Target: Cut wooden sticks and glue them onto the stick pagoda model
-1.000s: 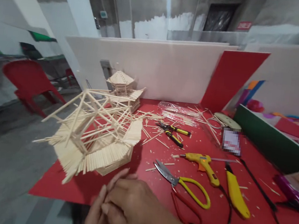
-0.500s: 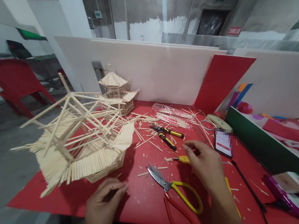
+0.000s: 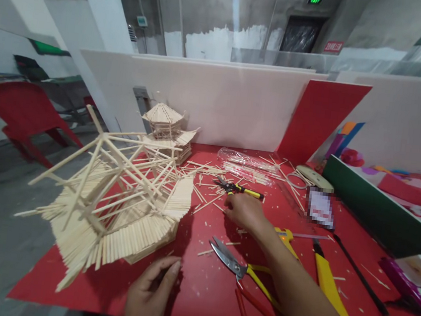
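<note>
My left hand [image 3: 152,291] is at the table's front edge, fingers curled and thumb against the index finger; I see nothing in it. Fingertips bent down and together, my right hand [image 3: 244,211] reaches among loose wooden sticks [image 3: 203,191] and covers one handle of the yellow-and-black pliers [image 3: 249,192]. What its fingertips pinch, if anything, is hidden. Left of it stands a large roof-like stick frame [image 3: 122,198] with slatted eaves. Scissors [image 3: 230,259] with red and yellow handles lie open beneath my right forearm, which partly hides a yellow glue gun [image 3: 285,236].
A small stick pagoda [image 3: 163,122] stands behind the frame. Bagged sticks [image 3: 247,166] lie at the back. To the right are a phone [image 3: 321,208], a yellow utility knife [image 3: 330,288], a black cable [image 3: 358,279] and a green-sided box [image 3: 372,202]. White boards [image 3: 216,103] border the table.
My right hand has moved left and away from me, from the glue gun to the pliers and sticks. My left hand has stayed near the front edge. The view has shifted slightly.
</note>
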### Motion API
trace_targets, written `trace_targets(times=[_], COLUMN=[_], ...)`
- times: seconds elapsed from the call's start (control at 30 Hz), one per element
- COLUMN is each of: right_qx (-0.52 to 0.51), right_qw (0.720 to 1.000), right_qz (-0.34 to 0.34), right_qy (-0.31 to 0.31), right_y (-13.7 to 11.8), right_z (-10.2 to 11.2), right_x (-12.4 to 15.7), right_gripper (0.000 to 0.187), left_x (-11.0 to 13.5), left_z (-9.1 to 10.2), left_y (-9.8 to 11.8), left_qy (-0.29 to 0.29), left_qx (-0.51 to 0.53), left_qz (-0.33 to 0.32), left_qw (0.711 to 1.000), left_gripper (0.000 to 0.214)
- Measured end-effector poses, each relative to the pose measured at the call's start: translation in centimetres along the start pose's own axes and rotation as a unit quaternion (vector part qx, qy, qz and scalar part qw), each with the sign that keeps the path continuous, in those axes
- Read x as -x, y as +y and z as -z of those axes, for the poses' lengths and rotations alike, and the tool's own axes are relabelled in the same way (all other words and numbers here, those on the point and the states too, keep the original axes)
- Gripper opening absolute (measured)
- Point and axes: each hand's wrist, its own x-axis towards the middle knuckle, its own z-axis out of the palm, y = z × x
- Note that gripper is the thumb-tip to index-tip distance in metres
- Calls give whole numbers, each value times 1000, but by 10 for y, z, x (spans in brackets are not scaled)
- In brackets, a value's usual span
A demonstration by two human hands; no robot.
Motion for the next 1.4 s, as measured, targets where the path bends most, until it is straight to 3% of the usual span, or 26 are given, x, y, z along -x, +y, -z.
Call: trace_targets(times=[0.27,0.53,0.77,0.87,0.93,1.03,1.13,1.27,1.33,1.4], right_qx=[49,8,-23,-62,-96,-151,-195,-221,-228,-233], right_qw=[998,991,986,974,963,952,954,960,960,960], right_qz=[-2,104,141,199,236,259,227,151,127,116], right_qy=[-49,-86,-82,-86,-87,-69,-13,79,99,99], right_y=[-12,-12,-18,-18,-18,-17,-14,-2,4,7], right_z=[-20,-16,-9,-2,2,3,1,0,-1,-2], right_x=[-17,0,-6,14,32,53,59,61,67,77], right_gripper=[37,33,32,22,16,17,20,32,33,31], left_x=[-1,-9,-12,-15,-17,-18,-17,-14,-14,-14], left_z=[-20,-34,-37,-38,-41,-45,-49,-53,-55,-55], left_y=[17,17,10,2,-1,2,10,13,13,15], left_qy=[-46,-108,-88,-32,-9,-76,-126,-137,-153,-151], left_qx=[63,64,20,-81,-166,-221,-200,-91,-23,8], left_qz=[26,22,-10,-131,-236,-299,-267,-104,-29,-17], left_qw=[997,992,996,988,957,925,934,981,987,988], left_gripper=[37,37,34,31,31,28,22,32,36,36])
